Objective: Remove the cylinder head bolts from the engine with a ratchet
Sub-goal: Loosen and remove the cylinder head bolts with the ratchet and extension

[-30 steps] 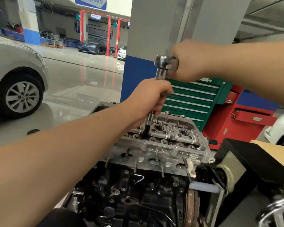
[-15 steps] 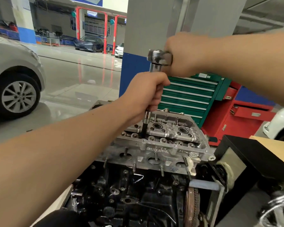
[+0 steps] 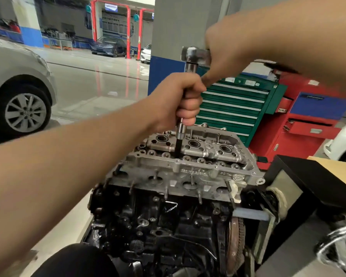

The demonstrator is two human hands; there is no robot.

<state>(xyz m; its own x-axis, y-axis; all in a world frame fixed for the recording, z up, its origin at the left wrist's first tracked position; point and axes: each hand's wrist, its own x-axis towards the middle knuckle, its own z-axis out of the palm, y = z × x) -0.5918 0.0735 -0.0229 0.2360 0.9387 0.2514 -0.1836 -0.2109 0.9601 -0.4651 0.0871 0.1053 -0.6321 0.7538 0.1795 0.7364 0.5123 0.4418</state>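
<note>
A silver car point(image 3: 18, 92) is standing at far left on the glossy floor. The left hand point(image 3: 180, 100) is wrapping its curled fingers round the upright extension bar point(image 3: 181, 128), whose dark tip is sitting down in the cylinder head point(image 3: 188, 164), left of middle. The head is sitting on the black engine block point(image 3: 158, 220). Above, the right hand point(image 3: 228, 50) is clenching the ratchet point(image 3: 195, 54) handle. Green point(image 3: 234, 104) and red point(image 3: 308, 124) tool chests are standing behind at right.
</note>
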